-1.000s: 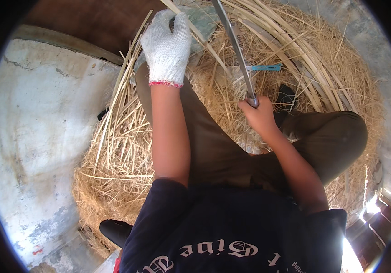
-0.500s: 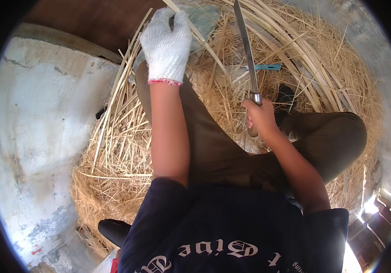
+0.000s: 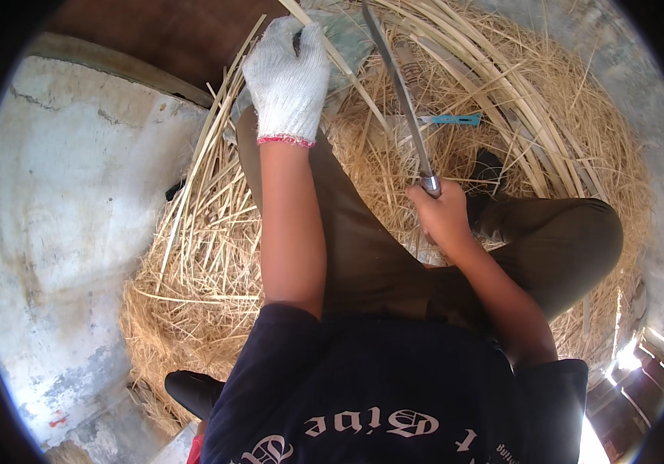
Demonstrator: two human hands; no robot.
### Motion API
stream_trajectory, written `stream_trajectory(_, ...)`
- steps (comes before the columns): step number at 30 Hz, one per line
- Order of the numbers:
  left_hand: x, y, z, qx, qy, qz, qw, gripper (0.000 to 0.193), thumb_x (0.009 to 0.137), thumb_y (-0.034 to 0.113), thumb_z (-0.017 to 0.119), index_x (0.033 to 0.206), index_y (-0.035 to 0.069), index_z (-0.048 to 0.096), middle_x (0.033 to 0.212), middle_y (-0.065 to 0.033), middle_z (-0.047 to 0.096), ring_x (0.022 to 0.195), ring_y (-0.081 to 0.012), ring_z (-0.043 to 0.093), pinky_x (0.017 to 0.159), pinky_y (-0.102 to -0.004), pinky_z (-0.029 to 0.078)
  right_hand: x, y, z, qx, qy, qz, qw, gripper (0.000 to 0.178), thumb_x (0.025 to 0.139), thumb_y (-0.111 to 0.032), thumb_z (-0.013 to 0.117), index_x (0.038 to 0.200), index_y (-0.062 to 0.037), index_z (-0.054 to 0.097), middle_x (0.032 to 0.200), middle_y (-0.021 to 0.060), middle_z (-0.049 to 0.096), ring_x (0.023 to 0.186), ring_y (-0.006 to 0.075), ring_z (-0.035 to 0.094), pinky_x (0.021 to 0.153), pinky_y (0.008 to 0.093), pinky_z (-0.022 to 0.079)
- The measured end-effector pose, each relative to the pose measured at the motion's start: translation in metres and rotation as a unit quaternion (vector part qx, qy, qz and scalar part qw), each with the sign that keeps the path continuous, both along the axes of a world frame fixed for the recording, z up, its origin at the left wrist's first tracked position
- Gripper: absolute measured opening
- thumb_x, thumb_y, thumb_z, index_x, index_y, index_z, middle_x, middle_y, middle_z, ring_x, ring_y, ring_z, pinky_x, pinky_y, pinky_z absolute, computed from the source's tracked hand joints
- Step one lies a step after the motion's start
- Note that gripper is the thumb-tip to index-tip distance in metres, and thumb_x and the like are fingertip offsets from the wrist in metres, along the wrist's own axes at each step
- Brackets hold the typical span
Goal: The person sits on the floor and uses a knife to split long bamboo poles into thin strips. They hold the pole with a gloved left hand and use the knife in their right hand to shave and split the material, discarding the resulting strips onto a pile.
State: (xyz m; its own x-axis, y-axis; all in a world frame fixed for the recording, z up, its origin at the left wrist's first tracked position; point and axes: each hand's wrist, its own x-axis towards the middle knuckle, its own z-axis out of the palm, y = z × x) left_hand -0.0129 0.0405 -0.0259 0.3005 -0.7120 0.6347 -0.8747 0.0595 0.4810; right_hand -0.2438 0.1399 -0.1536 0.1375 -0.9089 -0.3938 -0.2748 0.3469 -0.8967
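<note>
My left hand [image 3: 289,89], in a white knit glove with a red-edged cuff, is closed on a long pale bamboo strip [image 3: 363,95]. The strip slants from the top edge down to the right, and the fingertips are partly hidden behind the glove. In my bare right hand [image 3: 445,215] is a long knife, gripped by its handle just below a shiny metal collar. Its narrow dark blade [image 3: 398,85] points up and to the left, close to the strip. Whether blade and strip touch, I cannot tell.
A blue-handled cutter [image 3: 456,120] lies on the shavings beyond my right hand. Long split strips [image 3: 514,100] curve along the right; more strips [image 3: 193,201] lie by my left leg. Straw-like shavings [image 3: 185,325] surround my bent legs. A whitish wall [image 3: 77,193] stands at the left.
The knife has tilted to the left, its tip swinging toward the strip. My right hand has turned with it and its handle shows less. The gloved left hand has barely shifted.
</note>
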Motion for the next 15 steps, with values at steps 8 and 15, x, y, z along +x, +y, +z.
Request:
stream_trajectory(8, 0.004, 0.002, 0.001, 0.025, 0.021, -0.004, 0.999, 0.029, 0.098, 0.028, 0.061, 0.104, 0.002, 0.072, 0.096, -0.0183, 0.073, 0.091, -0.0373, 0.071, 0.082, -0.0436, 0.055, -0.001, -0.004, -0.013, 0.161, 0.101, 0.045, 0.981, 0.030, 0.084, -0.021, 0.067, 0.063, -0.0018, 0.057, 0.053, 0.0077, 0.055, 0.043, 0.0193, 0.051, 0.047, 0.0404, 0.042)
stream_trajectory(15, 0.001, 0.004, 0.007, -0.061, 0.057, -0.018, 0.996, 0.022, 0.098, 0.022, 0.063, 0.105, 0.002, 0.071, 0.088, -0.0179, 0.072, 0.083, -0.0355, 0.072, 0.076, -0.0430, 0.054, -0.008, -0.010, 0.000, 0.190, -0.020, -0.009, 0.982, 0.030, 0.084, -0.020, 0.071, 0.065, -0.0076, 0.050, 0.052, 0.0021, 0.047, 0.039, 0.0154, 0.045, 0.039, 0.0351, 0.037)
